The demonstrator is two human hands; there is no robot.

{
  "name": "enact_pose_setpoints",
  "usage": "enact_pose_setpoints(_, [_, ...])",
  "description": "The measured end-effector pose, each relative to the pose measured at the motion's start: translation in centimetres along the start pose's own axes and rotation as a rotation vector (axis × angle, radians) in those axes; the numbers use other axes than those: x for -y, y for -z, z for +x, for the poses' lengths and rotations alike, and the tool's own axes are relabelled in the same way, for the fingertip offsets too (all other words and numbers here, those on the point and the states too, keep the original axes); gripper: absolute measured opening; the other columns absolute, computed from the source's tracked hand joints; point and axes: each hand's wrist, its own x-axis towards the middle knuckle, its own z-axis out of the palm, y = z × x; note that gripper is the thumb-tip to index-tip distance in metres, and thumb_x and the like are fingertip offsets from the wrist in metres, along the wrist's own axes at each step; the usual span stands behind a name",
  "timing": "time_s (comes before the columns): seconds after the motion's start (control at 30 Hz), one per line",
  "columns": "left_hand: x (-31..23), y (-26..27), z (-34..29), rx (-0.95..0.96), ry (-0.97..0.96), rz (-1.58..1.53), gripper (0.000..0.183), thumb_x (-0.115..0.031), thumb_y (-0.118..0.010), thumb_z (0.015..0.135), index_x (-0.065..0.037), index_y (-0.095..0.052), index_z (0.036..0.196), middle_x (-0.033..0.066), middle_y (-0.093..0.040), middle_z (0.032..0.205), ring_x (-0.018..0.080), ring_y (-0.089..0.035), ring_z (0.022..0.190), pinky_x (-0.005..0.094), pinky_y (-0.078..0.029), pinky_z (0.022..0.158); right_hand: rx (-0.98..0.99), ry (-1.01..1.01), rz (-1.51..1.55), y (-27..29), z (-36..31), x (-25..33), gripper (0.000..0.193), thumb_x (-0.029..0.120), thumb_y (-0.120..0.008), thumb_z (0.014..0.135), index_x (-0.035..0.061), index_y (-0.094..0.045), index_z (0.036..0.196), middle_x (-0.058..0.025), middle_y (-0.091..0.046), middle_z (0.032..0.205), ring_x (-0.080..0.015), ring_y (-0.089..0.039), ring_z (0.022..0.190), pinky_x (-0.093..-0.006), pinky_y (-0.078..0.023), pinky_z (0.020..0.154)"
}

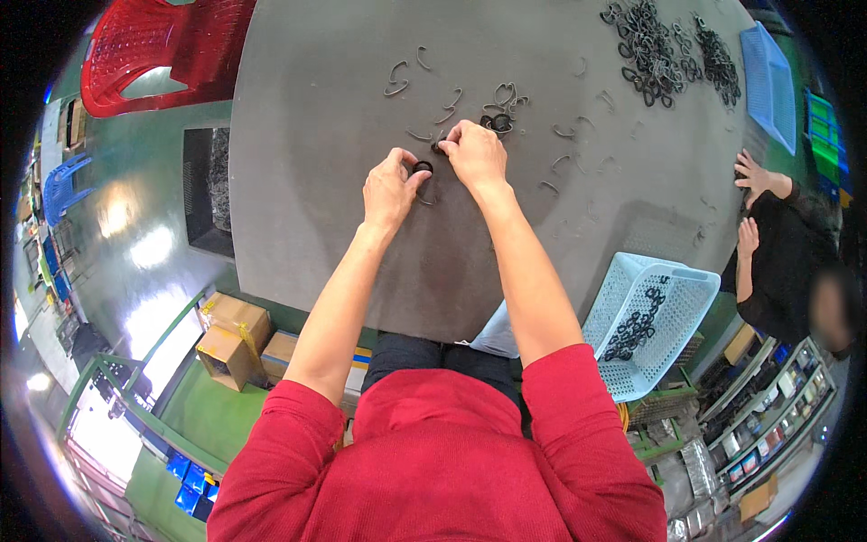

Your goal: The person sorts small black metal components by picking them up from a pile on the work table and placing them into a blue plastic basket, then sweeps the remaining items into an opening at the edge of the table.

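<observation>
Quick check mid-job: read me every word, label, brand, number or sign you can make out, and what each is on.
No text is readable anywhere in this view.
Black ring in the left hand: no lettering visible.
Dark piece at the right hand: too small to tell.
Cardboard boxes: any marks too small to read.
Shelf goods, lower right: too small and blurred.
</observation>
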Motion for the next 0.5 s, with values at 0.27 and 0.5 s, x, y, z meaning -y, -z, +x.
enact_pose_setpoints(0.27, [0.9,2.6,0.8,0.576,0.231,-0.758,0.019,-0.016,-0.069,0.076,-0.007,-0.053,0.082,-0.0019,-0.056,0.077,0.0088,-0.050,0.066,0.0208,-0.039,0.054,-0.189,0.048,0.006,0.0,-1.5,-1.0,0.024,0.024,-0.072,0.072,0.0076,-0.061,0.087,-0.0086,-0.065,0.090,-0.0283,-0.063,0.083,-0.0398,-0.049,0.072])
enact_pose_setpoints(0.5, [-1.5,3.6,3.1,0.732,0.032,-1.405,0.018,-0.024,-0.057,0.086,-0.010,-0.050,0.079,0.0066,-0.059,0.092,0.0134,-0.057,0.077,0.0214,-0.040,0.049,0.274,0.003,0.930,3.3,-3.6,-5.4,0.019,0.020,-0.072,0.073,0.0046,-0.062,0.080,0.0005,-0.059,0.069,-0.0100,-0.054,0.065,-0.0230,-0.041,0.058])
